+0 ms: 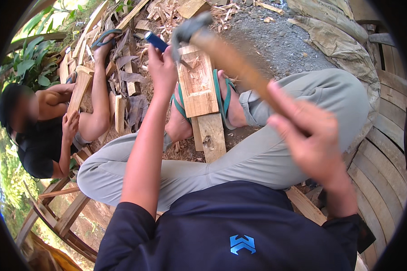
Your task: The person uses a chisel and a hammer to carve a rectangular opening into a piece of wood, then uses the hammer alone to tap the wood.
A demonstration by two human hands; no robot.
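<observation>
A chisel with a blue handle is gripped in my left hand, its butt pointing up and away. Its blade is mostly hidden near the hammer. My right hand is wrapped round the wooden handle of a claw hammer, smeared by motion. The hammer's metal head hangs beside the chisel, over a wooden block. A rough, shallow recess is cut into the block's upper face, with shavings inside. Between my sandalled feet, the block rests on a longer wooden piece.
At the left, another person sits holding a wooden piece. Offcuts and shavings litter the ground ahead. Gravel and crumpled sacks lie at the far right, beside a slatted wooden structure.
</observation>
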